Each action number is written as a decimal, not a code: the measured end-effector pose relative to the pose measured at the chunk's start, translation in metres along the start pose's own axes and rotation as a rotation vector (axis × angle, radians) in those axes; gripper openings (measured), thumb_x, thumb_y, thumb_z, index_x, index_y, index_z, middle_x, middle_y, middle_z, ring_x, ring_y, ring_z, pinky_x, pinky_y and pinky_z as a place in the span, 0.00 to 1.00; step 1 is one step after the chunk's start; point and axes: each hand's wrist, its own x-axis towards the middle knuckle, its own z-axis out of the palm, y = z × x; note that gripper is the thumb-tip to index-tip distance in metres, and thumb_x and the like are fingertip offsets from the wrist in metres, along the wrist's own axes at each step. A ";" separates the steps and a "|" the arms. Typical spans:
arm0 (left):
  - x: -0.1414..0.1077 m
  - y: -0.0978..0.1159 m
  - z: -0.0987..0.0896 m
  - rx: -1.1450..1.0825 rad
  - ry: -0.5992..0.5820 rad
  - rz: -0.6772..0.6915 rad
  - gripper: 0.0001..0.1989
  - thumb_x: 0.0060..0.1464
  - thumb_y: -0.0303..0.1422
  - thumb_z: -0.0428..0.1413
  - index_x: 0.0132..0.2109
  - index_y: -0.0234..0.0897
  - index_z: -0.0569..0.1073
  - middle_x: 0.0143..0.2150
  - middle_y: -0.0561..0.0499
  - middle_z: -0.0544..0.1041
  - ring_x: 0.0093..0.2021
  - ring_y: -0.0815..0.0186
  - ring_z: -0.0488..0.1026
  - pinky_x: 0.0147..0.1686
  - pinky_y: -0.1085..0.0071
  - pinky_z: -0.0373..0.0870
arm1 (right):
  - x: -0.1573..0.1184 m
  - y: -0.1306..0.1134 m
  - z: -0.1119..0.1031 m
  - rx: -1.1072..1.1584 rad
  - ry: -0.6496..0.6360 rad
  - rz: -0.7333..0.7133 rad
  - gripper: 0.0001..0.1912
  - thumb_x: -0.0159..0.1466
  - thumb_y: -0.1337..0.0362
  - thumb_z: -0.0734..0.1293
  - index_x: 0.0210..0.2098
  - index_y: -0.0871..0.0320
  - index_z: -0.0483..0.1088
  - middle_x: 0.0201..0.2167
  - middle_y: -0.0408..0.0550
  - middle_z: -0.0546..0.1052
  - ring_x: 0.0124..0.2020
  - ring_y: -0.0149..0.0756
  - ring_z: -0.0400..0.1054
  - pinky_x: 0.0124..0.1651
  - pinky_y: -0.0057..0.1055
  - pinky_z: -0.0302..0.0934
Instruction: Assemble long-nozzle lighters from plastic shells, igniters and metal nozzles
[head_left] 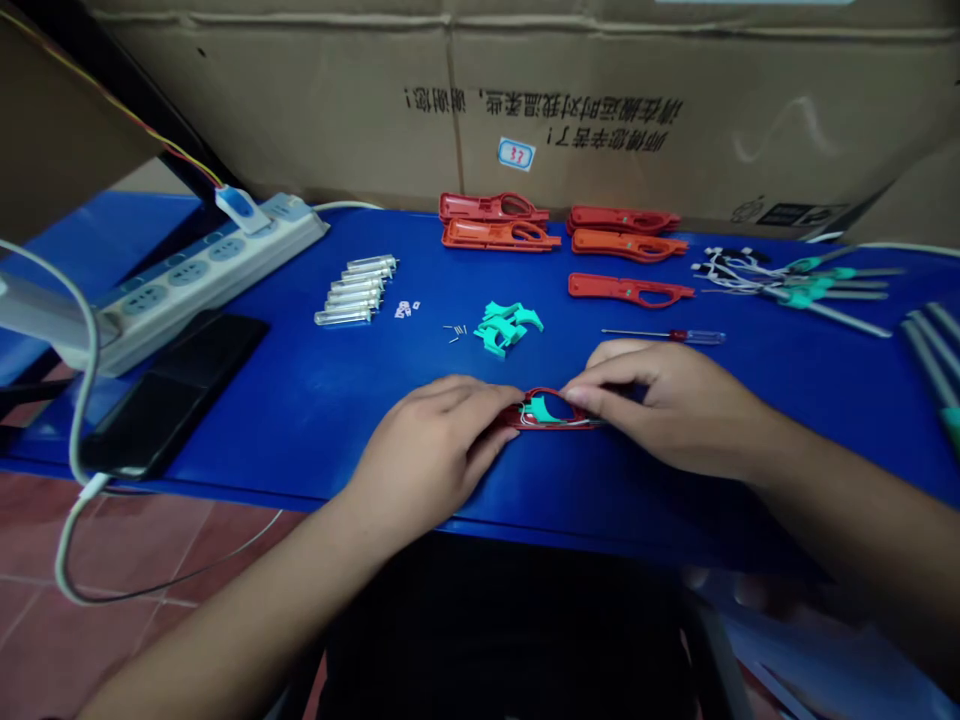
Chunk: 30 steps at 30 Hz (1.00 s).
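Near the front edge of the blue table lies a red lighter casing half [517, 418], held between both hands. Inside it sit a green trigger [541, 410] and thin white wires. My left hand [439, 440] pinches the casing's left end between thumb and fingers. At the other end, my right hand [652, 400] has thumb and fingertips closed on the casing near its finger loop; whether a small part is between them is hidden. Beyond the hands lie several loose green triggers [506, 326] and a screwdriver [667, 335] with a red and clear handle.
Red casing halves [499, 235] are stacked in two groups at the back, with one casing [630, 289] nearer. Several clear tubes [356, 290], small screws [456, 331], and wired metal rods [814, 285] lie around. On the left are a power strip [202, 270] and a black phone [176, 395].
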 end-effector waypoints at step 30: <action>0.006 -0.066 -0.090 0.505 -0.028 -0.518 0.15 0.59 0.37 0.54 0.50 0.38 0.78 0.49 0.40 0.80 0.50 0.47 0.76 0.51 0.54 0.71 | -0.007 0.005 -0.011 -0.084 0.293 -0.236 0.13 0.67 0.58 0.66 0.29 0.57 0.76 0.28 0.46 0.76 0.30 0.34 0.70 0.37 0.32 0.61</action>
